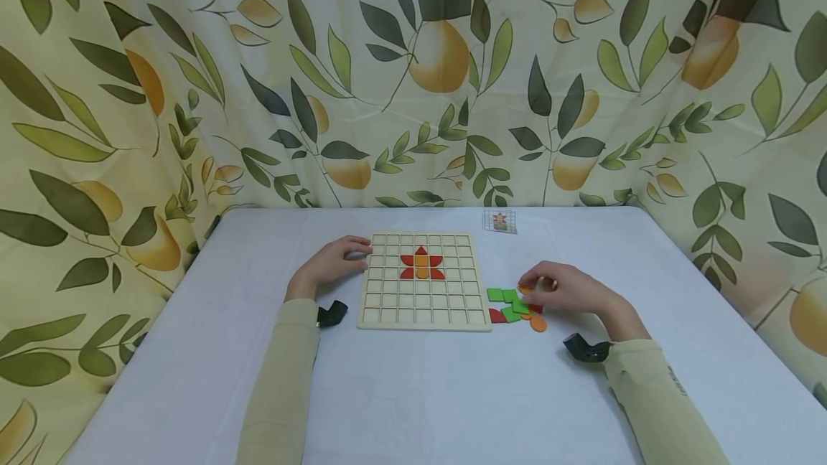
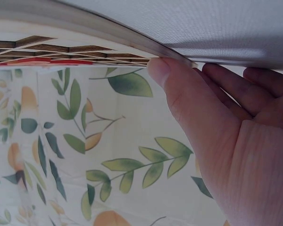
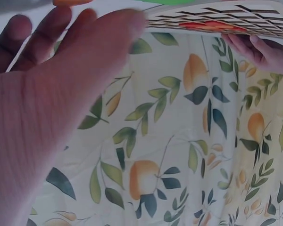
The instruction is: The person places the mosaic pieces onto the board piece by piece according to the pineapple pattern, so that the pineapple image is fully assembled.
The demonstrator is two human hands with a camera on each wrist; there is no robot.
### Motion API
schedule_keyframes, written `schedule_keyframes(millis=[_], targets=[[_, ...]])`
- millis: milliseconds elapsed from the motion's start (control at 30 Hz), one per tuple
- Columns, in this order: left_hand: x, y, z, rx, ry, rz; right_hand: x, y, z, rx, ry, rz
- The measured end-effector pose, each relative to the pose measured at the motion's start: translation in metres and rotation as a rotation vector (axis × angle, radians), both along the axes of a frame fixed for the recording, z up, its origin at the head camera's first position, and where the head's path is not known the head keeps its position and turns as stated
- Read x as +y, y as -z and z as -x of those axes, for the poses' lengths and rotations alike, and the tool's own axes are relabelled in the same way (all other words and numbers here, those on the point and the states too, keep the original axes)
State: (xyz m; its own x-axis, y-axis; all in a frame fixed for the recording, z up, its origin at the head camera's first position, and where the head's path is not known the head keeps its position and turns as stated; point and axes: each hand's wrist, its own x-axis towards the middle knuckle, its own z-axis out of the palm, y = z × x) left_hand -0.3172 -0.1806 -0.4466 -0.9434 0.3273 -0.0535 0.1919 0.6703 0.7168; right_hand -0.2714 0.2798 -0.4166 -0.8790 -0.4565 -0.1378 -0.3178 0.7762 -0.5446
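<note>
- Looking down from the head view, we see a pale wooden grid board [image 1: 423,282] lying flat on the white table [image 1: 413,393], its square cells mostly bare.
- Near the board's top middle sits a small flower figure [image 1: 421,265]: red pieces fanned around an orange centre (a red triangle on top).
- Our left hand [image 1: 336,262] rests against the board's left edge, fingers loosely bent on the rim and gripping nothing.
- Our right hand [image 1: 567,289] hovers over the loose pieces [image 1: 513,306] just right of the board, green squares, a red one and orange ones, and pinches an orange piece [image 1: 526,287] at its fingertips.
- A small pattern card [image 1: 500,221] lies beyond the board.
</note>
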Motion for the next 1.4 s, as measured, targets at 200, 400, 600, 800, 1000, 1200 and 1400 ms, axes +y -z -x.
schedule_keyframes(millis=[200,400,600,800,1000,1200,1400], targets=[[0.0,0.0,0.0,-0.003,0.002,-0.004,-0.002,-0.001,-0.003,-0.064,-0.085,0.027],[0.001,-0.001,0.0,-0.002,0.005,-0.005,-0.002,-0.001,-0.003,-0.055,-0.094,0.019],[0.001,-0.002,0.0,0.003,0.013,-0.002,-0.003,-0.001,-0.004,-0.05,-0.097,0.026],[0.001,-0.002,-0.001,0.005,0.011,0.0,-0.003,0.0,-0.003,-0.048,-0.12,0.024],[0.001,-0.004,-0.003,0.011,0.019,-0.001,-0.003,0.0,-0.002,-0.035,-0.141,0.01],[0.0,-0.003,-0.001,0.02,0.031,0.02,-0.008,-0.002,-0.004,-0.008,-0.09,0.019],[-0.001,-0.001,-0.001,0.022,0.029,0.015,-0.022,-0.009,-0.001,0.004,-0.035,0.071]])
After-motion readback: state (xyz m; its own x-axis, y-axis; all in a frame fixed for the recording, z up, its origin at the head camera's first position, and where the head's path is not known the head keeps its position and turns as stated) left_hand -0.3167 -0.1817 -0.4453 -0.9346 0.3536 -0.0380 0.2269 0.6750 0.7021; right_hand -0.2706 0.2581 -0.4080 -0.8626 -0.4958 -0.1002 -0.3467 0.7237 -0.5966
